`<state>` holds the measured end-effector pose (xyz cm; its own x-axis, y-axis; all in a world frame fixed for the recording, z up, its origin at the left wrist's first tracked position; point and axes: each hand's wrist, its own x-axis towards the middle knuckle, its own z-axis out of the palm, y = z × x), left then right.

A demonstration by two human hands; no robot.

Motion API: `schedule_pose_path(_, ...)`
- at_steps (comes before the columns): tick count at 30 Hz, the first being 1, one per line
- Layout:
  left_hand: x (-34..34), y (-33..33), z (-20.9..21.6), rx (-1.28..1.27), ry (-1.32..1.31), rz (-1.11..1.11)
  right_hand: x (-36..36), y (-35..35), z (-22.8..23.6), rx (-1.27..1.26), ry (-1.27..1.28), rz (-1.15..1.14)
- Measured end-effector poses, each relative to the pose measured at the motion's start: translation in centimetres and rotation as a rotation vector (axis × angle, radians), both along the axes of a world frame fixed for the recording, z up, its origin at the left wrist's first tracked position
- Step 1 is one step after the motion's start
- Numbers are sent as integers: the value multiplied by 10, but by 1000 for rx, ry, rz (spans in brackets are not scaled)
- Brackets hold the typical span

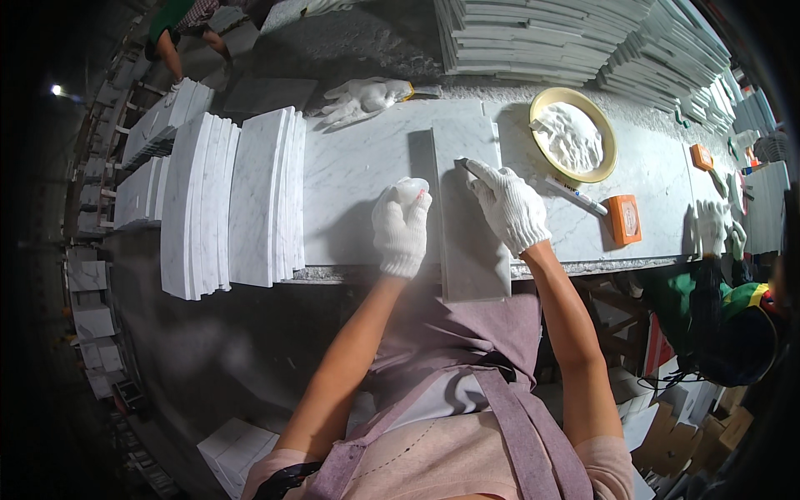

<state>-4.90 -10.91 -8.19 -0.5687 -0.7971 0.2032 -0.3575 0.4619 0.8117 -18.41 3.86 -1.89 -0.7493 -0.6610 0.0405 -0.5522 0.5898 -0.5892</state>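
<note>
A narrow grey marble tile [473,242] lies lengthwise before me, its near end sticking out past the table's front edge. My right hand [507,207], in a white knitted glove, rests on its right side. The index finger reaches forward, and a small dark piece shows at its tip; the other fingers curl under, partly hidden. Left of the tile, my left hand [402,233], gloved too, is closed around a whitish, rounded thing [412,190] whose kind I cannot make out. Both hands are over the pale marble slabs [350,183] covering the table.
Upright tile stacks [196,204] stand left; taller stacks [542,37] rise behind. A yellow bowl [612,150] holds white material. Nearby lie a marker pen [577,197], an orange box [625,219] and loose gloves [362,100]. Co-workers are at right [708,308] and far left [179,33].
</note>
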Motion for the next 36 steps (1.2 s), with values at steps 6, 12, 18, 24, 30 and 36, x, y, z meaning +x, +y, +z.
schedule_pose_path(6,0,-1,3,27,50,-18,15,12,6,178,24,51)
schedule_pose_path(12,0,1,6,9,72,-29,8,16,3,48,-41,41)
schedule_pose_path(18,0,1,9,-50,41,-29,-3,-7,1,74,78,2)
schedule_pose_path(24,0,1,9,-60,66,-21,19,9,5,220,89,71)
schedule_pose_path(30,0,2,10,-61,65,-10,18,19,7,97,-6,78)
schedule_pose_path(36,2,4,15,-47,-6,6,7,-5,-2,50,92,-3)
